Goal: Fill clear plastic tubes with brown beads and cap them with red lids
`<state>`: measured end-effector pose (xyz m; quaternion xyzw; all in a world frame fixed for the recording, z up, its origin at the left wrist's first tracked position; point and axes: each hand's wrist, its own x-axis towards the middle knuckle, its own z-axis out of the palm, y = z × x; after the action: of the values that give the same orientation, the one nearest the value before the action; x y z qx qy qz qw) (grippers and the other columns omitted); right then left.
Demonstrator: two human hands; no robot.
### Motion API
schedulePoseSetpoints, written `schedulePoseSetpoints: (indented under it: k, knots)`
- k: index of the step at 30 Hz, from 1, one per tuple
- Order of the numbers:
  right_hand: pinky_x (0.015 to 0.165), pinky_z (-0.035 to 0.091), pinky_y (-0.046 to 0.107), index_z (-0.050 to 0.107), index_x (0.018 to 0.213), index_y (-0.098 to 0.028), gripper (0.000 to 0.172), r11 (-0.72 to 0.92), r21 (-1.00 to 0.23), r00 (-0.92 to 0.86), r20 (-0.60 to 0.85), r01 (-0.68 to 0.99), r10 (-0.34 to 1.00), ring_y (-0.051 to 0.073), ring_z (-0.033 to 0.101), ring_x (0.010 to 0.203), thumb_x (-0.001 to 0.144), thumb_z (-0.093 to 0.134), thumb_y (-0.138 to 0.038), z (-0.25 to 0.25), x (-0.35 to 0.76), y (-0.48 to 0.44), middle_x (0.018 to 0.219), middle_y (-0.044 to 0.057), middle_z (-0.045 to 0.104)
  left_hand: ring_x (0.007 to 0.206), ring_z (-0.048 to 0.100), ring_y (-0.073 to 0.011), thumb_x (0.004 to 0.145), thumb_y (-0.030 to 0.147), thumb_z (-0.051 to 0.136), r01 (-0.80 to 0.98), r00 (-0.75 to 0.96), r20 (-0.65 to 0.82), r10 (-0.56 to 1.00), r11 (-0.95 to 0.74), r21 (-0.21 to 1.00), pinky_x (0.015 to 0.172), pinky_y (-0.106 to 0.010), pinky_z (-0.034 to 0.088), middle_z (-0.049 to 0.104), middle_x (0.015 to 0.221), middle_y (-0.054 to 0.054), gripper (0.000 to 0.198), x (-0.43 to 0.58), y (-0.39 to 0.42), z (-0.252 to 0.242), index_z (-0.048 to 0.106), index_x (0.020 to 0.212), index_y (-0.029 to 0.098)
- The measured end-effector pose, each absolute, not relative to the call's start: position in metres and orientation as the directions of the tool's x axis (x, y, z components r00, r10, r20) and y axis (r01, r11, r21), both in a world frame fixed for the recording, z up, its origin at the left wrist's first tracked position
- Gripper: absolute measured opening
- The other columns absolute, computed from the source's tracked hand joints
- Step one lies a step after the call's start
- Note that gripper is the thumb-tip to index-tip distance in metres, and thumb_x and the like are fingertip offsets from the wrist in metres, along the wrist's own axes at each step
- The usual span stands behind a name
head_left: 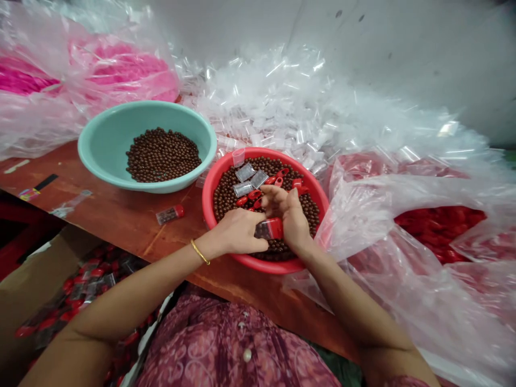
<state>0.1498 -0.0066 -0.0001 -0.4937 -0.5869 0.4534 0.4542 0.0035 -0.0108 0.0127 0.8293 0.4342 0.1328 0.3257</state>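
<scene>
A teal basin (94,142) and red basin (212,199) sit on the desk (113,215) before a white wall (403,54). The left hand (237,231) and right hand (292,215) grip a red-capped tube (269,228).

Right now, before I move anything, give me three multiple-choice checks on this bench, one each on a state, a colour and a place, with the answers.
1. How are the brown balls in the red basin kept?
A. Sealed in bags
B. Loose
C. Threaded on string

2. What colour is the farther basin?
A. Teal
B. Red
C. White

3. Where is the red-capped clear tube between the left hand and the right hand?
A. Inside the farther basin
B. Lying on the floor
C. Over the red basin

1. B: the balls lie heaped loose across the basin.
2. A: its wall and rim show teal.
3. C: the tube sits between both hands, above the balls in the basin.
</scene>
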Motion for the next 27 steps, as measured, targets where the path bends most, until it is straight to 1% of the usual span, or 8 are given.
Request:
schedulePoseSetpoints:
  k: [2,7,11,15,19,23,25,27]
  knots:
    - [0.08,0.05,0.038,0.052,0.126,-0.023,0.074,-0.002,-0.996,-0.173,-0.018,0.092,0.985,0.02,0.061,0.087,0.086,0.01,-0.068,-0.003,0.14,-0.003,0.097,0.006,0.063,0.053,0.052,-0.0153,0.064,0.031,0.054,0.675,0.594,-0.072,0.801,-0.449,0.586,0.051,-0.025,0.035,0.06,0.059,-0.002,0.016,0.005,-0.013,0.014,0.06,0.067,0.016]
    - [0.115,0.019,0.041,0.026,0.146,-0.022,0.077,-0.03,-0.985,-0.292,-0.08,0.172,0.953,0.02,0.039,0.131,0.086,0.011,-0.068,-0.005,0.137,-0.006,0.138,0.006,0.045,0.066,0.064,-0.0215,0.068,0.029,0.055,0.688,0.65,-0.098,0.753,-0.529,0.498,0.058,-0.028,0.046,0.069,0.074,-0.007,0.022,0.003,-0.014,0.013,0.064,0.082,0.014]
    - [0.117,0.012,0.041,0.033,0.143,-0.024,0.072,0.147,-0.937,-0.313,0.044,0.316,0.949,0.022,0.03,0.136,0.085,0.029,-0.067,-0.001,0.136,-0.014,0.148,0.003,0.034,0.071,0.066,-0.0242,0.07,0.029,0.056,0.697,0.667,-0.067,0.742,-0.589,0.408,0.06,-0.03,0.049,0.071,0.08,-0.01,0.027,0.004,-0.017,0.011,0.064,0.09,0.013]
    - [0.108,0.031,0.042,0.042,0.137,-0.025,0.075,0.093,-0.967,-0.309,0.015,0.238,0.951,0.021,0.044,0.127,0.086,0.01,-0.069,0.005,0.133,-0.013,0.135,0.004,0.052,0.061,0.064,-0.0194,0.069,0.028,0.058,0.681,0.611,0.119,0.783,-0.596,0.425,0.056,-0.027,0.046,0.068,0.067,-0.005,0.016,0.001,-0.03,0.007,0.062,0.076,0.015]
    - [0.083,0.047,0.037,0.062,0.115,-0.022,0.073,0.085,-0.942,-0.265,-0.004,0.323,0.964,0.021,0.06,0.102,0.089,0.007,-0.064,0.008,0.157,0.007,0.108,0.006,0.067,0.054,0.058,-0.0107,0.074,0.028,0.057,0.7,0.294,0.38,0.877,-0.468,0.54,0.055,-0.019,0.043,0.061,0.057,0.002,0.014,-0.038,-0.06,0.002,0.057,0.065,0.017]
    - [0.08,0.044,0.034,0.067,0.101,-0.019,0.029,0.368,-0.483,-0.354,0.123,0.794,0.927,0.021,0.059,0.09,0.087,0.047,-0.034,0.004,0.189,0.026,0.1,0.007,0.068,0.047,0.054,-0.0091,0.075,0.035,0.059,0.884,-0.075,0.307,0.949,-0.079,0.461,0.051,-0.018,0.04,0.058,0.054,0.006,0.018,-0.124,-0.109,-0.02,0.055,0.065,0.02]
    - [0.081,0.042,0.035,0.066,0.105,-0.016,0.027,0.529,-0.207,-0.524,0.084,0.823,0.848,0.023,0.055,0.095,0.087,0.047,-0.022,-0.002,0.192,0.031,0.108,0.011,0.065,0.04,0.052,-0.0122,0.075,0.033,0.057,0.943,-0.204,0.109,0.973,0.165,0.29,0.042,-0.019,0.034,0.049,0.041,0.01,0.014,-0.169,-0.137,-0.04,0.053,0.066,0.024]
    - [0.08,0.039,0.035,0.064,0.108,-0.015,0.029,0.665,-0.033,-0.664,0.031,0.746,0.747,0.023,0.051,0.096,0.089,0.043,-0.019,-0.009,0.187,0.034,0.113,0.013,0.062,0.035,0.05,-0.0154,0.078,0.033,0.051,0.961,-0.192,-0.053,0.98,0.199,0.193,0.037,-0.02,0.03,0.046,0.036,0.011,0.016,-0.204,-0.16,-0.06,0.05,0.064,0.026]
